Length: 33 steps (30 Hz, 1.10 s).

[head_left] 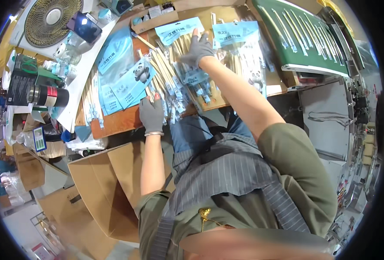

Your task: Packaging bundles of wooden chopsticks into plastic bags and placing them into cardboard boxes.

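Observation:
Grey fingerless-tip gloves cover both my hands. My right hand (199, 50) lies with fingers spread over a clear bag with a blue header (179, 31), which holds wrapped bamboo chopsticks. At the table's near edge, my left hand (151, 113) rests beside a loose pile of individually wrapped chopsticks (169, 80), its visible fingertips apart. To the right of my right hand lies another chopstick bag (236, 34) with a blue header and a panda print. Flat blue printed bags (124, 89), one showing a panda, are stacked left of the pile.
A green conveyor belt (304, 37) carries several wrapped chopsticks at the right. At the left are a fan (52, 17), a phone (84, 27) and a dark flask (49, 95). An open cardboard box (101, 186) stands below the wooden table (118, 123).

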Each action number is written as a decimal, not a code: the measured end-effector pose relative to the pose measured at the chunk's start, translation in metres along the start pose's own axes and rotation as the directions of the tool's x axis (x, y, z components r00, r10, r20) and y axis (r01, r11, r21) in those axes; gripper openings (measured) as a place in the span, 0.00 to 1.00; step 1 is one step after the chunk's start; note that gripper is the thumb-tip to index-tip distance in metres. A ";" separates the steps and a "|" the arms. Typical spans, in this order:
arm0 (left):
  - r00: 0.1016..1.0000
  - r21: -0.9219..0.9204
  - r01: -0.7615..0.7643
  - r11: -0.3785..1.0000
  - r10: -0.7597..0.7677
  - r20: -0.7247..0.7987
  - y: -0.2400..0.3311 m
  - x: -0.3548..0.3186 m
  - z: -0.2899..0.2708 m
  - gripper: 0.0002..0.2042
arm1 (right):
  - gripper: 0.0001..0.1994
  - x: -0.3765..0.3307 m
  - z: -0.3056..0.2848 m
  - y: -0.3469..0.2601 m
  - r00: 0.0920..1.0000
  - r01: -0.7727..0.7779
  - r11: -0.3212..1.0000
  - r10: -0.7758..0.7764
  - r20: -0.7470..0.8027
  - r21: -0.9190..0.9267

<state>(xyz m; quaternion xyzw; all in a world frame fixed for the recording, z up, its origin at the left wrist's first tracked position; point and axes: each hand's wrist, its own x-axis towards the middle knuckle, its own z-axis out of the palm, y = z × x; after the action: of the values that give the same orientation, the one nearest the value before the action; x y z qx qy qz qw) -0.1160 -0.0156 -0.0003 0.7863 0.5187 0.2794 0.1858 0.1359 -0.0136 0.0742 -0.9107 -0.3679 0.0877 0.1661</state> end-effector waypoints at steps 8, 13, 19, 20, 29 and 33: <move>0.993 -0.039 0.096 0.995 -0.093 0.072 0.007 0.007 -0.002 0.27 | 0.40 0.051 -0.036 0.073 0.931 -0.008 0.972 -0.079 0.355 0.237; 1.000 0.120 -0.027 0.992 0.027 0.004 0.015 0.013 0.017 0.31 | 0.43 -0.038 -0.014 -0.049 0.929 0.331 0.882 -0.367 0.050 0.335; 0.899 -0.440 0.418 0.795 -0.292 0.327 0.042 0.052 0.011 0.29 | 0.50 -0.001 0.045 -0.037 0.975 -0.070 0.971 0.019 0.220 0.227; 0.940 -0.516 0.334 0.788 -0.243 0.237 0.038 0.062 0.013 0.27 | 0.48 -0.015 0.040 -0.056 0.947 -0.065 0.957 -0.030 0.319 0.283; 0.815 -0.328 0.483 0.812 -0.280 0.507 0.008 -0.017 0.012 0.29 | 0.22 -0.122 0.052 0.020 0.631 -0.598 0.361 -0.339 0.698 0.716; 0.851 -0.705 0.526 0.475 -0.287 0.441 0.067 -0.075 -0.011 0.23 | 0.24 -0.161 0.021 0.037 0.691 -0.627 0.123 -0.368 0.622 0.769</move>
<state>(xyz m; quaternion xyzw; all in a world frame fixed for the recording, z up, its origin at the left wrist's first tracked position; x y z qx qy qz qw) -0.0979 -0.1109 0.0290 0.4960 0.4773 0.3237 0.6491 0.0388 -0.1456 0.0474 -0.4831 -0.1519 0.6601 0.5548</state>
